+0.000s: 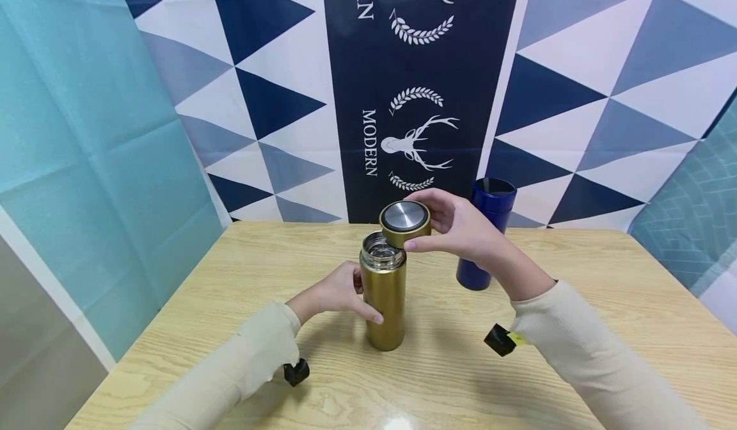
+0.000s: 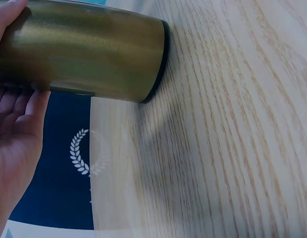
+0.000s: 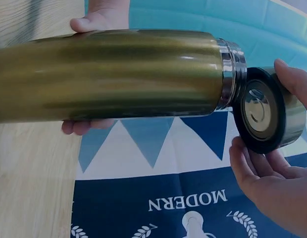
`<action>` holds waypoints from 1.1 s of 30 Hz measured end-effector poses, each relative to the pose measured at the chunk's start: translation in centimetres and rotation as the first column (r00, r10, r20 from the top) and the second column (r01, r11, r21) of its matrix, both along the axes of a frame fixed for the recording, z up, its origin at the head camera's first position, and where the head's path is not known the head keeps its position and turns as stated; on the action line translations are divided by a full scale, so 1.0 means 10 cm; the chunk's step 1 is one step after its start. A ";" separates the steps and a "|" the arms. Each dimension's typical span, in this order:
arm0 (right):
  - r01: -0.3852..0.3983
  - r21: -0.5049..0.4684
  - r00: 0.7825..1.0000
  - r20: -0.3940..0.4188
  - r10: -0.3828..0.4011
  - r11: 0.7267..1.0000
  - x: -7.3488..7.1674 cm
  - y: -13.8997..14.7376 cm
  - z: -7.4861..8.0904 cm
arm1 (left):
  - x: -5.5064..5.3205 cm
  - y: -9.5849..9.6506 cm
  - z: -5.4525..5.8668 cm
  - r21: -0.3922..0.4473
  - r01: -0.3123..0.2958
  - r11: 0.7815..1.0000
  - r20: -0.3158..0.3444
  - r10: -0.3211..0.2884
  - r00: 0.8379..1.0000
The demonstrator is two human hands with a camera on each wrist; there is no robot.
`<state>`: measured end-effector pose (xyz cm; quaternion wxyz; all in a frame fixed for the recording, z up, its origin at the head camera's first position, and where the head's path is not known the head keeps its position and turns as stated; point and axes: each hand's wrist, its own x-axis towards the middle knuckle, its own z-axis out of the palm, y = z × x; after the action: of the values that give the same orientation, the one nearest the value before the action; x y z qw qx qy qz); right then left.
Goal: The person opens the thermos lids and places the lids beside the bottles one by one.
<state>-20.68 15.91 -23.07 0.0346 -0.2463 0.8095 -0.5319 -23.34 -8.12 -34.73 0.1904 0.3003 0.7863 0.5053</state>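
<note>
A gold thermos bottle (image 1: 386,299) stands upright on the table, its steel threaded mouth (image 1: 382,251) uncovered. My left hand (image 1: 341,291) grips its body from the left, thumb across the front; the left wrist view has the fingers wrapping the gold side (image 2: 94,52). At the mouth's upper right, my right hand (image 1: 455,226) holds the gold lid (image 1: 405,221) between thumb and fingers, its brushed steel top facing up. In the right wrist view the lid's dark-rimmed underside (image 3: 259,110) shows, tilted and right at the edge of the bottle's mouth (image 3: 232,74).
Behind my right hand stands a dark blue cylindrical tumbler (image 1: 475,273) with a dark top. A wooden table (image 1: 253,257) lies under everything, with a patterned cloth (image 1: 276,97) hanging at its back edge and a turquoise cloth (image 1: 98,148) on the left.
</note>
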 end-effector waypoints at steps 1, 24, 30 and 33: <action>0.006 -0.004 1.000 -0.006 -0.006 1.000 0.00 0.02 -0.01 | 0.00 0.00 0.00 0.003 -0.001 1.000 0.000 0.001 1.000; 0.108 -0.040 0.994 0.031 -0.107 0.993 0.11 0.44 -0.28 | -0.02 0.00 -0.04 0.019 -0.006 1.000 0.030 0.006 1.000; 0.101 -0.013 0.993 0.064 -0.100 0.995 0.12 0.52 -0.43 | -0.02 -0.01 -0.04 0.020 -0.009 1.000 0.029 0.008 1.000; 0.125 0.025 0.991 0.037 -0.126 0.992 0.13 0.54 -0.48 | -0.02 -0.01 -0.04 0.020 -0.009 1.000 0.028 0.008 1.000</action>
<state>-19.40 21.32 -27.91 0.0194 -0.1842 0.8285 -0.5285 -23.53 -8.20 -35.14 0.1962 0.2918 0.7797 0.5182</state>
